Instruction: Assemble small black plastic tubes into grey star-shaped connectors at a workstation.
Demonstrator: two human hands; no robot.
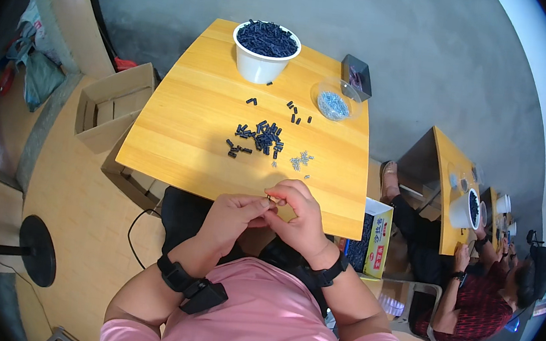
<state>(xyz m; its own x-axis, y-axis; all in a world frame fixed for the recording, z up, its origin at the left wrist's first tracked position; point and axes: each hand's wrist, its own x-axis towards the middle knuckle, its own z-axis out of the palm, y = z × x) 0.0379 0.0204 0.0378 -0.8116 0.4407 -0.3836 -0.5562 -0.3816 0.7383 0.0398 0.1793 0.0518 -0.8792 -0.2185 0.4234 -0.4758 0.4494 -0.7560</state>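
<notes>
My left hand (236, 216) and my right hand (301, 219) meet just at the front edge of the wooden table, fingertips together. Between the left thumb and forefinger a tiny dark piece (269, 197) shows, mostly covered by fingers. The right hand's fingers are pinched against the same spot, and what they grip is hidden. Beyond the hands lies a heap of short black tube-like pieces (267, 138), with several strays around it. Just right of the heap is a little pile of small silvery metal parts (300, 161).
At the table's back stands a white bucket (257, 66) full of black pieces. A clear bowl of silvery parts (334, 106) and a black box (357, 77) are to its right. Cardboard boxes (112, 104) flank the table's left. A person (480, 292) works at another table, right.
</notes>
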